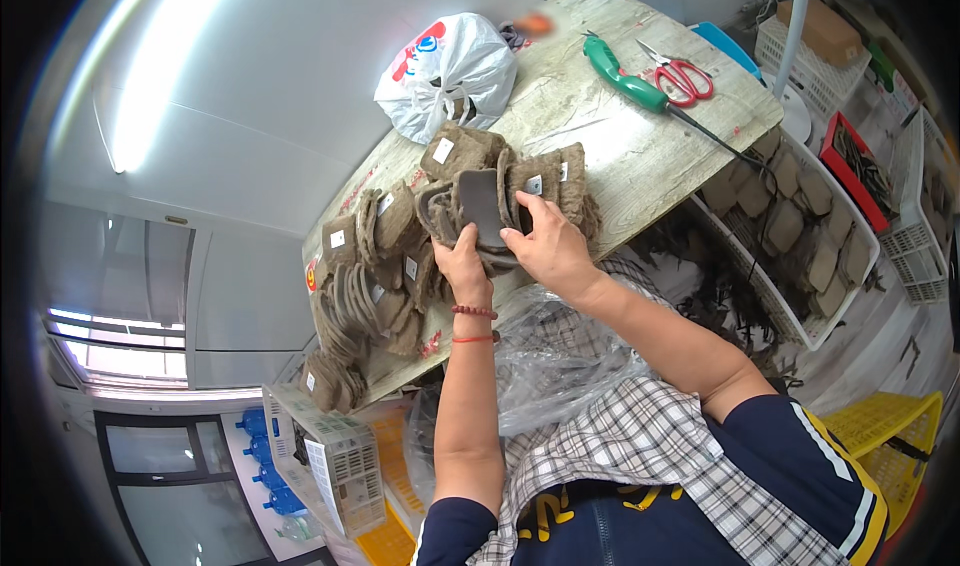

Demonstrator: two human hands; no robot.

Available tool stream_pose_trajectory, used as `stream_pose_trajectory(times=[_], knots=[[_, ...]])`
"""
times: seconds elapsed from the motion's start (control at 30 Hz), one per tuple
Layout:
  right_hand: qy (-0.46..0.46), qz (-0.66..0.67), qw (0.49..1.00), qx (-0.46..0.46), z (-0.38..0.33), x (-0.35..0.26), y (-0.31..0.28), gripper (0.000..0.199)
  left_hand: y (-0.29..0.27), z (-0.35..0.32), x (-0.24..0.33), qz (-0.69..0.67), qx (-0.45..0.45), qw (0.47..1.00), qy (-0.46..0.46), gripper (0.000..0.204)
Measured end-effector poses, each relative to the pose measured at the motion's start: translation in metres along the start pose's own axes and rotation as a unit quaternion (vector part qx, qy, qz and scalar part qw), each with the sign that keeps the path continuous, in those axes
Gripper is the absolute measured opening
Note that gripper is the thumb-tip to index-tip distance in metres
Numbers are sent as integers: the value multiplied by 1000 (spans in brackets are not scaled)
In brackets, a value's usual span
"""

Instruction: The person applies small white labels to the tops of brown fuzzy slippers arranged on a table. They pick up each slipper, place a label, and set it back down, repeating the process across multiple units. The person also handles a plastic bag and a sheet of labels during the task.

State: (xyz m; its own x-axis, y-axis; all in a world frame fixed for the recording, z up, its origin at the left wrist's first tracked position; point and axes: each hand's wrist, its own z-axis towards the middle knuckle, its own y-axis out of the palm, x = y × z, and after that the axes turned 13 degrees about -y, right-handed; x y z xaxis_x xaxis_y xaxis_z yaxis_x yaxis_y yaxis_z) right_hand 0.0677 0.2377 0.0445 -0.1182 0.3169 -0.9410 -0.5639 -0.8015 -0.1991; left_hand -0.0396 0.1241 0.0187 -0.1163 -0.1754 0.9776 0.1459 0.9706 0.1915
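I see my left hand (463,266) and right hand (545,248) pinching a dark felt pad (484,209) between them above the table's (640,156) near edge. Stacked brown pads (375,276) crowd left; a white bag (448,74), green tool (625,78) and red scissors (682,74) lie farther off.

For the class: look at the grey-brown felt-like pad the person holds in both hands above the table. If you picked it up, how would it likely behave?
The pad is probably soft and bendable: the left hand and right hand curl it, and the stacked pads lie curved. It looks light, pinched by fingertips alone. Its fuzzy surface should grip, not slip, and being flat it will not roll.
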Motion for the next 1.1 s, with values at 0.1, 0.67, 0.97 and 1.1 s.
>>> stream_pose_trajectory(times=[0.1, 0.67, 0.97, 1.1], knots=[[-20, 11, 1000, -8, -1, 1, 7, 52, -2, 1, -2, 0, 1, 1000, -4, 47], [-39, 3, 997, -72, -7, 19, 25, 27, 21, 1, 10, 364, 99, 920, 110, 110], [-115, -10, 991, 68, -7, 13, 2, 22, 34, 1, 16, 394, 83, 910, 102, 101], [-147, -79, 941, 294, 14, 40, -29, 36, 32, -1, 19, 396, 102, 909, 74, 102]])
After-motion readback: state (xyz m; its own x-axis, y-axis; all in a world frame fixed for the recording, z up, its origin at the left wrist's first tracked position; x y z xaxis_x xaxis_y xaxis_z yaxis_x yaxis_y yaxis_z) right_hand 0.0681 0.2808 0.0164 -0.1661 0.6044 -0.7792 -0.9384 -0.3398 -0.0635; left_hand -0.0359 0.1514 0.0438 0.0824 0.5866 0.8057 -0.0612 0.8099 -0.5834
